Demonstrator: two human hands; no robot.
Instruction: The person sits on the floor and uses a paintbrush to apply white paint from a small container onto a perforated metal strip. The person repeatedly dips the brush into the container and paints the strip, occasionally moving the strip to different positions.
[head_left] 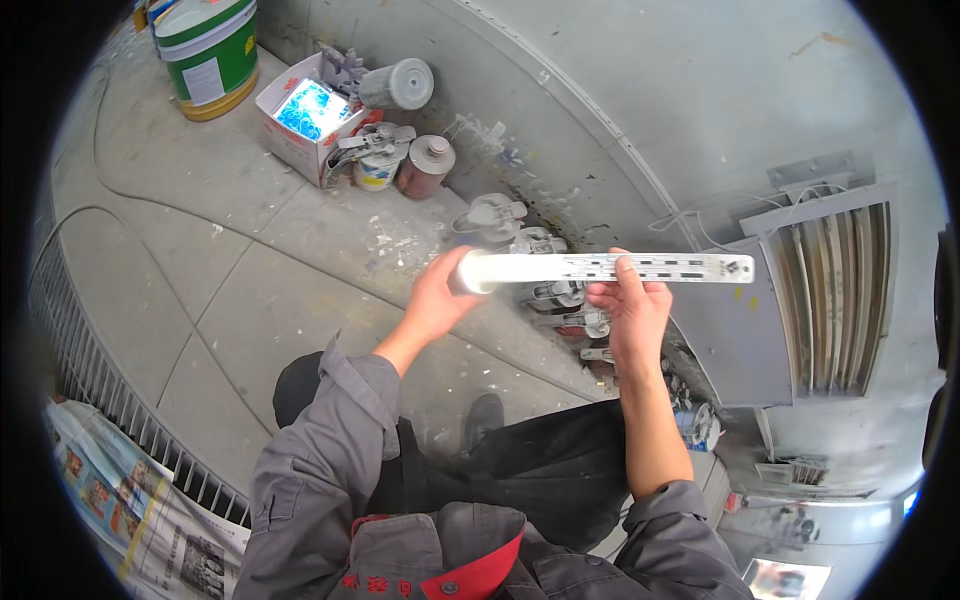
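My right hand pinches a flat white measuring stick with dark markings along it, thumb on top. The stick lies nearly level across my front, its right end sticking out past my fingers. At its left end my left hand is wrapped round a small whitish cup. The stick's left part is bright and smeared, so I cannot tell whether it reaches inside the cup or passes over its rim. Just beyond my hands, several paint spray guns stand along the foot of the wall.
A green bucket and a cardboard box stand at the far left, with tins beside the box. A hose crosses the floor. A floor grate and newspapers lie at left; a louvred vent is at right.
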